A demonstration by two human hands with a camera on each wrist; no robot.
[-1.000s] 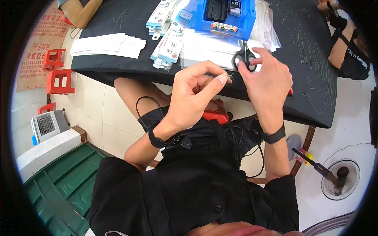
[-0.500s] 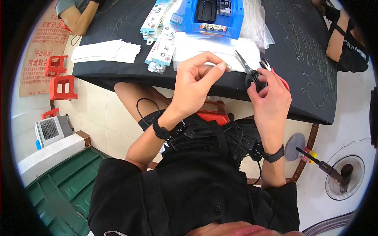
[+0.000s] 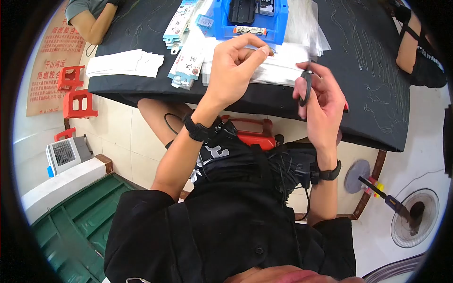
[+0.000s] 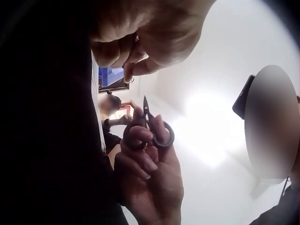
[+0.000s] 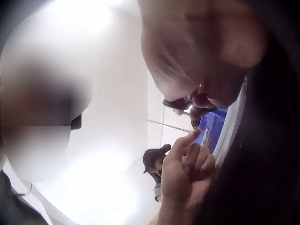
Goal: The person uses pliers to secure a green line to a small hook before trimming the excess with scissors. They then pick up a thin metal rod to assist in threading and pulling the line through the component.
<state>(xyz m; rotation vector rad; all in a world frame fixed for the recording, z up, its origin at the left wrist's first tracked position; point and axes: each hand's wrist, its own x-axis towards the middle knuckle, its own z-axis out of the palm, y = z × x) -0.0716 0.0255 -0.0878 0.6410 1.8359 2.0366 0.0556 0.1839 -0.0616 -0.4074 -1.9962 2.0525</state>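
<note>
In the head view my left hand (image 3: 231, 70) pinches a small thin loop of line (image 3: 271, 51) between thumb and forefinger, above the table's near edge. The same loop peeks out at the fingertips in the left wrist view. My right hand (image 3: 324, 101) holds a small pair of dark-handled scissors (image 4: 146, 108), fingers in the handle rings. Their blades point up in the left wrist view, apart from the left fingertips. A red-handled tool (image 3: 347, 107) shows just behind the right hand, mostly hidden by it.
Beyond the hands, a blue bin (image 3: 278, 28) holds a black case. Printed packets (image 3: 186, 66), white cards (image 3: 127, 63) and clear sleeves (image 3: 302, 33) lie on the black-covered table (image 3: 118, 89). Thin line coils (image 3: 373, 70) spread at the right. Two other people's arms show at the sides.
The left hand has moved up and forward over the table, still pinching the loop. My right hand has lifted and turned the scissors, which lay flat against the white sheets earlier.
</note>
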